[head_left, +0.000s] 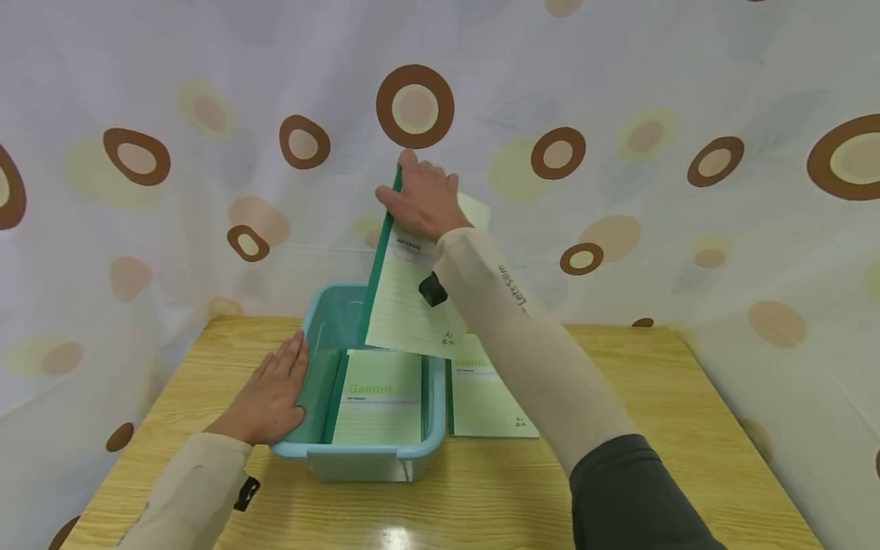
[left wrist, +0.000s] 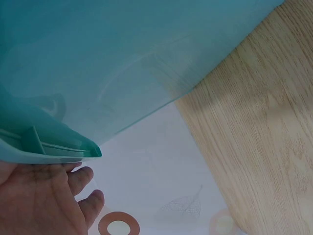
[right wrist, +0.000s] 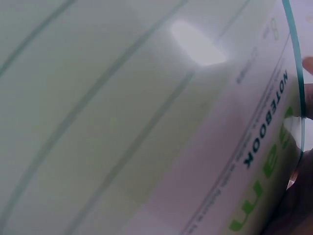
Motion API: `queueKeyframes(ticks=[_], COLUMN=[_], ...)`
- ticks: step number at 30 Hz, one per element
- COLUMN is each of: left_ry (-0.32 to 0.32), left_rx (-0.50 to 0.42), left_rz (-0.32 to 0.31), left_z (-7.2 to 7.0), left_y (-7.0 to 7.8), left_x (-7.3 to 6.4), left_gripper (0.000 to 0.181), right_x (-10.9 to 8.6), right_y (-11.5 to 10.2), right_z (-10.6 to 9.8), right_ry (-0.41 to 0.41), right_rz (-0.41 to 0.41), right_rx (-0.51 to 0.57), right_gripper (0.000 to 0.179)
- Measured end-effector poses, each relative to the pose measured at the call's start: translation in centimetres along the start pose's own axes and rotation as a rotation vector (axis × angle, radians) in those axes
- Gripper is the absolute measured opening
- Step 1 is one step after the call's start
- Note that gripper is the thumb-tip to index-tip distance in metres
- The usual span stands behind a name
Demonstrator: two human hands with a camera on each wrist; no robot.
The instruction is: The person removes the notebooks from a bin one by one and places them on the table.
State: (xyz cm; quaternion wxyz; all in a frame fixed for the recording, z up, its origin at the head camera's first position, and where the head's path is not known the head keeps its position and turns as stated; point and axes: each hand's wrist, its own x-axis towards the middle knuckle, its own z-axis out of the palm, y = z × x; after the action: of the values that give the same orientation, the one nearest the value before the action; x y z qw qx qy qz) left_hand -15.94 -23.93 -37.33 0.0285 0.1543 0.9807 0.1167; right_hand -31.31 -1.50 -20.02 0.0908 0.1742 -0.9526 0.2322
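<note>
Plainly, the bin (head_left: 364, 466), touched by the straight-fingered left hand (head_left: 273, 393), holds a notebook (head_left: 378, 420); right hand (head_left: 426, 197) pinches another notebook (head_left: 402, 313).

A blue bin (head_left: 359, 467) stands on the table (head_left: 694, 466), left of centre. Just beside its right wall a notebook (head_left: 490, 405) lies flat, cover up, green spine toward the bin, its far part partly hidden. The table is yellowish wood grain, glaring at the near side.

Bin (head_left: 357, 451)'s lt blue, notebook (head_left: 409, 313) pale green w/ dk-green spine (head_left: 377, 271), stripes (right wrist: 129, 149) prob. grey-green, backdrop (head_left: 415, 105) brown-ringed.
</note>
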Motion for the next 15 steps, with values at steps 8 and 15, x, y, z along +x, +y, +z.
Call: queueKeyframes(ticks=[8,15], left_ry=[0.006,0.009], left_rx=[0.022,0.014], left_rz=[0.008,0.006], left_z=[0.3,0.3], left_y=[-0.1,-0.1], left_x=[0.1,0.1], left_gripper=[0.077,0.078], right_x=[-1.4,-3.5], right_y=[7.3,15.8], right_z=[-3.3,-2.1], right_ry=[0.052,0.045], right_rz=[-0.030,-0.031], right_rx=[-0.013,-0.043], right_gripper=[0.024,0.021])
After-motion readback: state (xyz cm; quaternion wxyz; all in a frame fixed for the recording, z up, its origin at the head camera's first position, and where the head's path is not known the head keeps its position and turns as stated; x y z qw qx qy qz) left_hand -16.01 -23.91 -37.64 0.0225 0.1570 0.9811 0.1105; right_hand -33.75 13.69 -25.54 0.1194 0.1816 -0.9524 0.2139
